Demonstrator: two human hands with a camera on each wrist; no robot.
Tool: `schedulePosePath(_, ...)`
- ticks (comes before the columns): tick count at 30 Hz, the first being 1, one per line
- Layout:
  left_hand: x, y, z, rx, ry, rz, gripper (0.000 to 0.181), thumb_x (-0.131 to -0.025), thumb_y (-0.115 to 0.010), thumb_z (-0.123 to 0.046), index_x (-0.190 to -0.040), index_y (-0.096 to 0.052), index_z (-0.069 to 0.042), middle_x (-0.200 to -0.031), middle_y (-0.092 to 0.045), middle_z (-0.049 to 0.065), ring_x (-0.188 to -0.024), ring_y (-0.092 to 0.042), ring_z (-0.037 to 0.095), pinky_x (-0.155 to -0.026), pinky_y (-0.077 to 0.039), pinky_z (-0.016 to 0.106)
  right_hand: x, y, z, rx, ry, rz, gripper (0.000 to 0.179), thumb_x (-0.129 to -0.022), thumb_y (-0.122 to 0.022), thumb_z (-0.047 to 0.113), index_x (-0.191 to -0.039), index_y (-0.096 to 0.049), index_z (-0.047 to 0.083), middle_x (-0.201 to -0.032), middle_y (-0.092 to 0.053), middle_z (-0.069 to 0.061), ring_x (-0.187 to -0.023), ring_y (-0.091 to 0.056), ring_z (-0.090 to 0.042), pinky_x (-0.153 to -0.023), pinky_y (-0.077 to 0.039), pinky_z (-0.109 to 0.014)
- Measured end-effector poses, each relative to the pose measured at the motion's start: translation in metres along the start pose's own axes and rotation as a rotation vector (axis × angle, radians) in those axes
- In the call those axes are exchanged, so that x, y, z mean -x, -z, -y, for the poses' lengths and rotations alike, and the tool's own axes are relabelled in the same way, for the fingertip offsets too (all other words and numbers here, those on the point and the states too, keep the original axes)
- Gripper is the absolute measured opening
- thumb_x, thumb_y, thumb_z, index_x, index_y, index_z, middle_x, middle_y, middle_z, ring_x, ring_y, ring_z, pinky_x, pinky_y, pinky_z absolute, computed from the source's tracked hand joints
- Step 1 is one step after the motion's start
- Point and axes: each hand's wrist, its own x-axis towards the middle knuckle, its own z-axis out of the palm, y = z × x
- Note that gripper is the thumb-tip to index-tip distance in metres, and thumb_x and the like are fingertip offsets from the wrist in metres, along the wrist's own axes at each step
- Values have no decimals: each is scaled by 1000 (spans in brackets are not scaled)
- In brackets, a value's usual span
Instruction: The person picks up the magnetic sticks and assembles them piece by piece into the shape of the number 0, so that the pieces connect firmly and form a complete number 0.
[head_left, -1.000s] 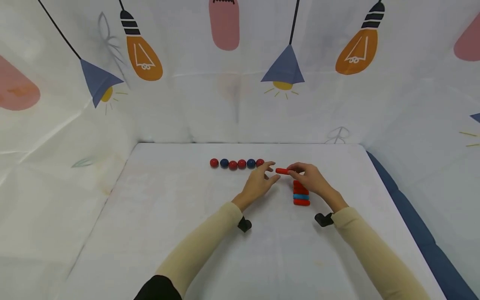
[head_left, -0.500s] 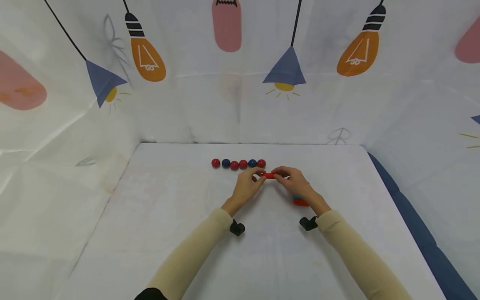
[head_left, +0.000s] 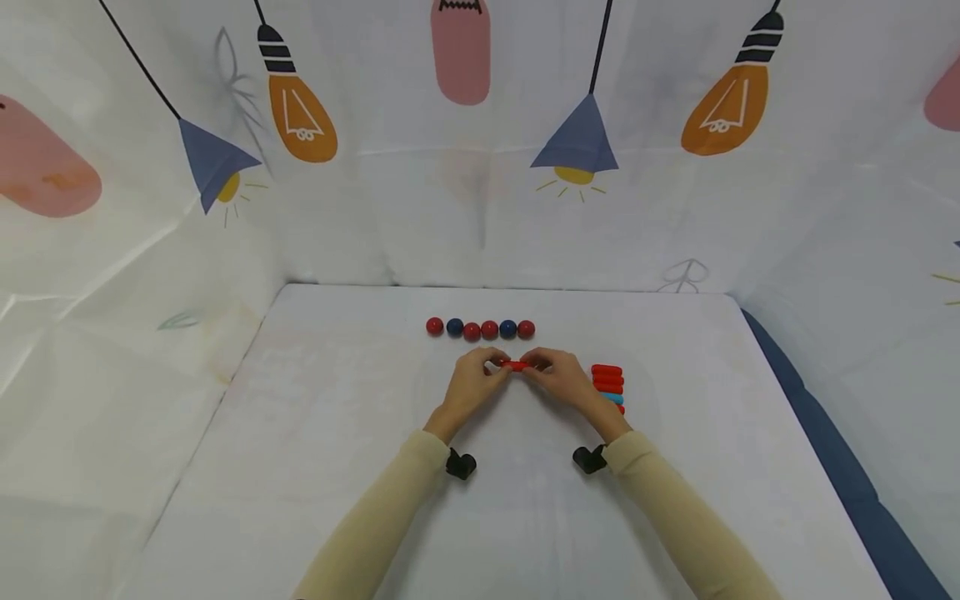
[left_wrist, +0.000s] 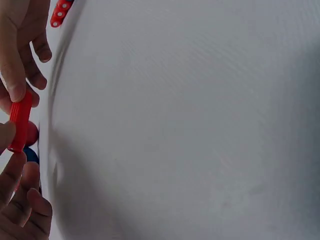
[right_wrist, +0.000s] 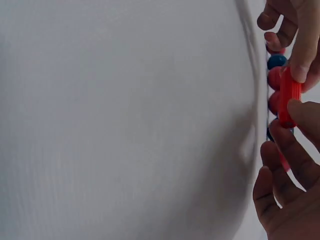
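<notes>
A red ridged stick point(head_left: 515, 366) lies crosswise between my two hands, above the white table. My left hand point(head_left: 468, 383) pinches its left end with thumb and fingertips. At the other end, my right hand point(head_left: 562, 380) pinches it in the same way. The left wrist view shows the grooves along the stick point(left_wrist: 21, 122), the left hand point(left_wrist: 25, 205) being the lower one. In the right wrist view, the right hand point(right_wrist: 292, 200) is below and the stick point(right_wrist: 289, 97) overlaps the row of balls.
Several red and dark blue balls point(head_left: 490, 330) stand in a row beyond the hands. Right of the right hand lies a group of red sticks point(head_left: 607, 370) with one light blue stick point(head_left: 613, 399). A white patterned sheet point(head_left: 420, 208) rises behind the table point(head_left: 360, 375).
The right hand has carried the red stick left and nearer, away from the other sticks. The left hand, earlier apart from it with fingers spread, has taken hold of its left end.
</notes>
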Motion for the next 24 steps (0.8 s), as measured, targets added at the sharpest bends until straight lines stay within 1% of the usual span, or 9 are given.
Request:
schedulePosePath(3, 2, -1, 4, -11, 3, 12, 18, -95, -75, -16, -112, -76, -13, -107, -75, 3, -83, -59, 15, -78, -51, 28, 0, -4, 0, -5, 7, 0, 21, -97, -71, 17, -115, -73, 6, -108, -75, -10, -98, -68, -26, -94, -58, -45)
schedulePosePath(5, 3, -2, 4, -13, 3, 9, 17, -94, -75, -17, -110, -77, -12, -106, -76, 3, -83, -59, 16, -79, -50, 30, -1, -6, 1, 1, 12, 9, 20, -97, -71, 17, -113, -73, 5, -105, -75, -9, -97, -68, -25, -94, -58, -44)
schedulePosePath(11, 5, -5, 4, -19, 9, -4, 16, -94, -76, -20, -107, -77, -10, -104, -76, 5, -83, -59, 17, -79, -49, 34, -2, -10, 2, 45, 12, 17, 19, -97, -72, 14, -114, -74, 6, -106, -74, -9, -99, -66, -24, -96, -56, -43)
schedulePosePath(16, 5, -6, 6, -49, 6, -10, 15, -94, -76, -19, -107, -78, -9, -102, -75, 6, -83, -58, 17, -78, -48, 33, -4, -12, 2, 71, 11, 14, 18, -95, -73, 13, -112, -75, 6, -105, -75, -10, -99, -65, -25, -94, -56, -44)
schedulePosePath(22, 7, -5, 7, -72, -49, -34, 15, -94, -76, -15, -107, -79, -8, -103, -76, 8, -92, -67, 22, -86, -54, 40, -4, -15, 1, 72, 12, -25, 17, -94, -74, 12, -109, -77, 5, -103, -74, -10, -97, -65, -25, -91, -56, -43)
schedulePosePath(24, 8, -5, 7, -68, -55, -36, 14, -93, -76, -12, -105, -80, -8, -102, -77, 7, -94, -69, 23, -87, -55, 41, -3, -16, 2, 63, 21, -24, 16, -94, -74, 11, -109, -77, 5, -103, -73, -11, -97, -65, -26, -91, -56, -44)
